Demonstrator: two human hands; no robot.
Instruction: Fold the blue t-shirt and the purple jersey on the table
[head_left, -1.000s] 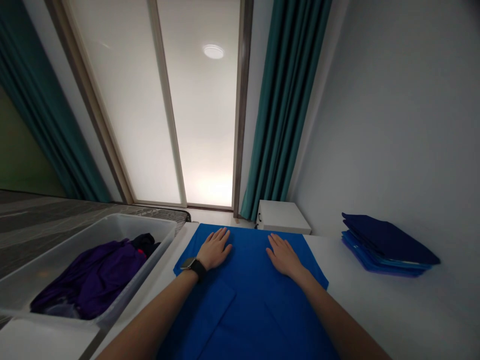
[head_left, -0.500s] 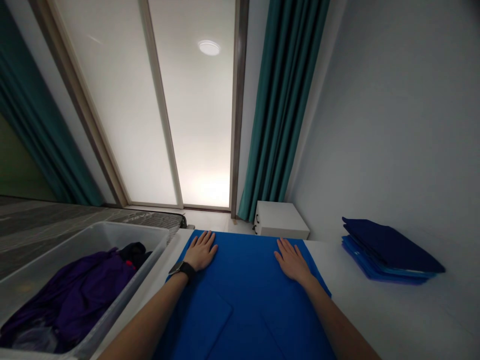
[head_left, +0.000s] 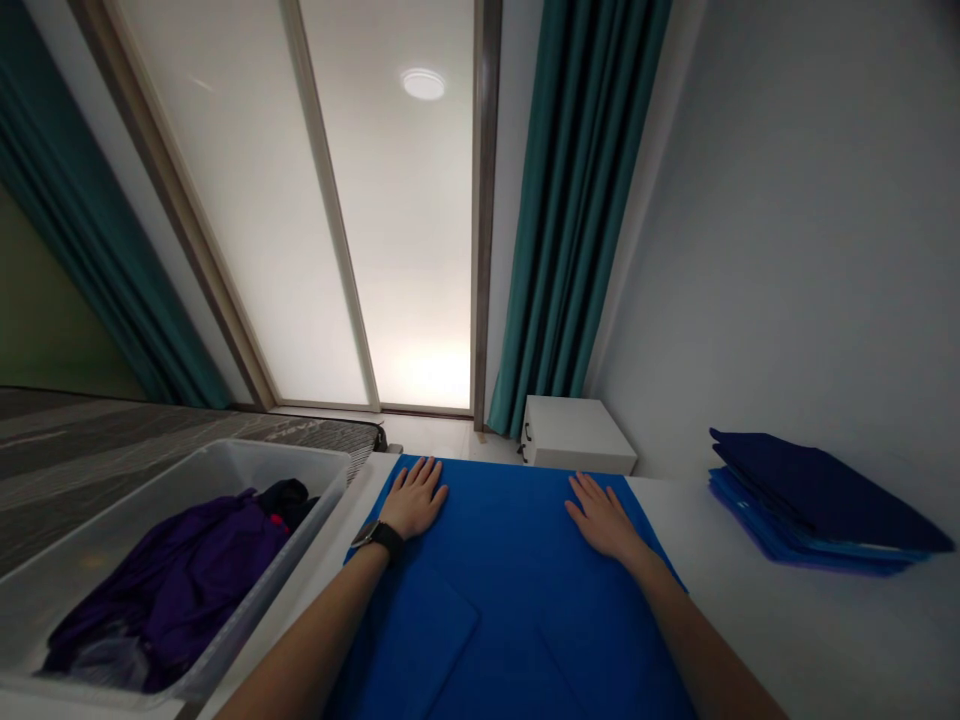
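A bright blue piece of cloth (head_left: pixel 502 560), perhaps a garment, lies spread smooth over the white table. Two slanting edges, like flaps or pockets, show on its near part. My left hand (head_left: pixel 415 499), with a black watch at the wrist, rests flat on the cloth's far left corner, fingers stretched out. Over at the far right corner, my right hand (head_left: pixel 600 515) lies palm down in the same way. Neither hand grips anything. The cloth's near end runs out of view at the bottom.
Left of the table stands a clear plastic bin (head_left: pixel 341 480) holding purple clothing (head_left: pixel 187 570) and dark items. A stack of folded blue cloths (head_left: pixel 817 500) sits on the table (head_left: pixel 720 600) at right. Beyond the far edge is a small white cabinet (head_left: pixel 574 425).
The view has turned slightly, so the scene sits a little farther right. Both hands stay flat at the same corners of the cloth.
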